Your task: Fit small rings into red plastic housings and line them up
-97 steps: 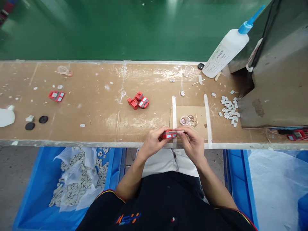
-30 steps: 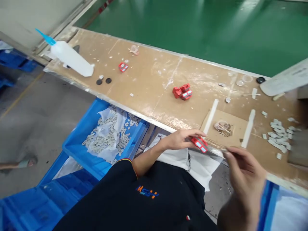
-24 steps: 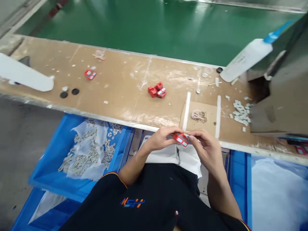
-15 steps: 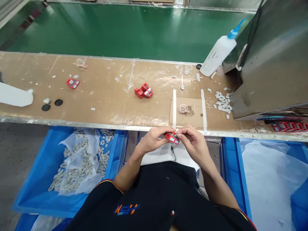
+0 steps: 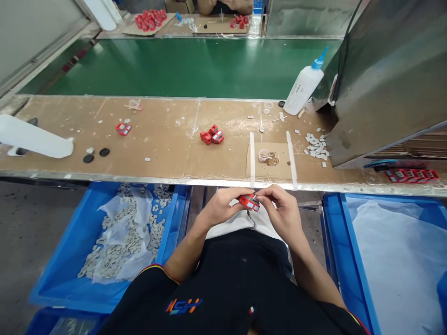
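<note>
My left hand (image 5: 223, 205) grips a small red toy car (image 5: 249, 202) with grey parts and light-blue windows, just off the bench's front edge. Thumb and fingertips of my right hand (image 5: 280, 208) are pinched at the car's right end, on a small pale piece (image 5: 256, 198) that is mostly covered by the fingers. On the bench ahead sit several more red toy cars (image 5: 212, 135) in a cluster. A single red car (image 5: 123, 129) lies further left.
A white glue bottle (image 5: 303, 90) with a blue nozzle stands by the metal cabinet (image 5: 384, 83), near loose grey pieces (image 5: 317, 147). Another white bottle (image 5: 37, 136) lies left. Blue bins (image 5: 66, 260) flank my lap. Beyond the bench runs a green belt (image 5: 188, 67); a person sits across it.
The view has tilted up, bringing the far bench with its red cars and a person into sight. Both hands keep their hold at the red car, with little visible movement.
</note>
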Demonstrator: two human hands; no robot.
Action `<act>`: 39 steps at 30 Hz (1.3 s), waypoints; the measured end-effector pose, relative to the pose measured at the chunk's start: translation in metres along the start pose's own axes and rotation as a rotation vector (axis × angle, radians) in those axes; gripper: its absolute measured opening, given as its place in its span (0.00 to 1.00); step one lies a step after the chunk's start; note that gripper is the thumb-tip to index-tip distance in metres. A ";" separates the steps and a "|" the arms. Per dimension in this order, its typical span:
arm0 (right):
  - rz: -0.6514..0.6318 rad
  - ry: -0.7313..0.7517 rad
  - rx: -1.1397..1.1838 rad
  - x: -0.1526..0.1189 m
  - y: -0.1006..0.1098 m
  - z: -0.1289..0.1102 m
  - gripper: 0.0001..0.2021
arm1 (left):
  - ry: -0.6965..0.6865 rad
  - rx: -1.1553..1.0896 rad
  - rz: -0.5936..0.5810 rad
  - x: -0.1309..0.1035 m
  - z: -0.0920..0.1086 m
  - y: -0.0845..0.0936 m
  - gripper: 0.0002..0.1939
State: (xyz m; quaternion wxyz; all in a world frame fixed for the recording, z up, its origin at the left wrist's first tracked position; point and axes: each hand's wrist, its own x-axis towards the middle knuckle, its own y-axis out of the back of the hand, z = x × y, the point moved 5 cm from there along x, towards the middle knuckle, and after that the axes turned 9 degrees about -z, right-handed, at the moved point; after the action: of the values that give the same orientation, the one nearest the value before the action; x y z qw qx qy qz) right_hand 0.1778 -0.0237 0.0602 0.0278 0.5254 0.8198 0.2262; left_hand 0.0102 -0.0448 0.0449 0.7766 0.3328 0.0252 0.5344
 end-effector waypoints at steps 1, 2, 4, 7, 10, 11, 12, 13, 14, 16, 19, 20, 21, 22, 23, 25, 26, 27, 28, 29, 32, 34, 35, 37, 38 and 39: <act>0.005 0.003 0.023 -0.002 -0.001 0.001 0.07 | -0.020 0.013 0.006 -0.001 0.003 0.000 0.12; 0.009 0.004 0.044 -0.003 -0.002 0.001 0.07 | -0.039 0.028 0.012 -0.002 0.005 0.001 0.12; 0.021 0.008 0.063 -0.007 -0.004 0.002 0.07 | -0.069 0.066 0.024 -0.002 0.009 0.001 0.12; 0.062 0.019 -0.009 -0.011 -0.005 -0.001 0.07 | -0.091 0.121 0.032 -0.002 0.013 0.002 0.12; 0.052 0.100 -0.095 -0.012 -0.004 -0.008 0.07 | -0.097 0.132 0.012 -0.002 0.016 0.004 0.11; 0.022 0.145 -0.105 -0.012 -0.004 -0.011 0.08 | -0.092 0.129 -0.008 -0.002 0.016 0.005 0.10; -0.019 0.191 -0.107 -0.012 -0.004 -0.013 0.07 | -0.081 0.126 -0.034 -0.002 0.016 0.005 0.09; -0.062 0.229 -0.107 -0.012 -0.005 -0.014 0.07 | -0.065 0.123 -0.062 -0.002 0.016 0.005 0.08; -0.099 0.254 -0.107 -0.012 -0.006 -0.014 0.06 | -0.046 0.121 -0.088 -0.001 0.015 0.005 0.08; -0.129 0.257 -0.094 -0.013 -0.009 -0.009 0.05 | -0.007 0.113 -0.107 0.001 0.011 0.004 0.06; -0.041 0.187 0.017 -0.014 -0.013 0.006 0.09 | 0.005 0.072 -0.012 0.006 0.004 0.002 0.06; -0.012 0.149 0.092 -0.014 -0.014 0.012 0.11 | -0.021 0.042 0.039 0.008 0.003 0.002 0.06; 0.002 0.106 0.183 -0.014 -0.015 0.017 0.13 | -0.057 0.002 0.086 0.010 0.002 0.001 0.06; -0.005 0.062 0.276 -0.013 -0.017 0.022 0.16 | -0.095 -0.046 0.121 0.011 0.001 0.000 0.06; -0.026 0.019 0.354 -0.012 -0.018 0.026 0.18 | -0.122 -0.098 0.139 0.013 0.000 0.000 0.06; -0.068 -0.041 0.425 -0.009 -0.016 0.030 0.20 | -0.112 -0.195 0.112 0.016 -0.002 -0.001 0.08; -0.077 -0.053 0.417 -0.007 -0.013 0.031 0.20 | -0.080 -0.226 0.070 0.018 -0.003 -0.001 0.10; -0.076 -0.055 0.388 -0.005 -0.009 0.032 0.18 | -0.042 -0.238 0.027 0.019 -0.004 -0.001 0.13; -0.067 -0.048 0.350 -0.002 -0.005 0.032 0.17 | -0.001 -0.237 -0.005 0.021 -0.004 0.000 0.16; -0.059 -0.035 0.312 0.000 -0.002 0.032 0.16 | 0.040 -0.229 -0.015 0.022 -0.004 0.002 0.16; -0.084 0.018 0.194 0.010 0.002 0.030 0.18 | 0.136 -0.234 0.080 0.023 -0.003 0.009 0.06; -0.132 0.059 0.127 0.017 0.002 0.027 0.18 | 0.177 -0.264 0.158 0.024 -0.002 0.011 0.04; -0.163 0.084 0.103 0.021 0.002 0.025 0.19 | 0.187 -0.274 0.187 0.024 0.000 0.012 0.03; -0.223 0.147 0.072 0.027 0.003 0.018 0.18 | 0.201 -0.284 0.227 0.024 0.005 0.013 0.04; -0.249 0.180 0.058 0.029 0.004 0.015 0.18 | 0.204 -0.281 0.245 0.024 0.009 0.014 0.04; -0.270 0.209 0.044 0.032 0.005 0.011 0.17 | 0.205 -0.275 0.262 0.023 0.013 0.016 0.05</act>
State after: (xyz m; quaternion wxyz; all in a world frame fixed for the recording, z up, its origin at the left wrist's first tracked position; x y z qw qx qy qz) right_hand 0.1711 0.0094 0.0584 -0.0391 0.3846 0.8860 0.2560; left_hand 0.0123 -0.0284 0.0704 0.7318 0.1681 -0.0123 0.6604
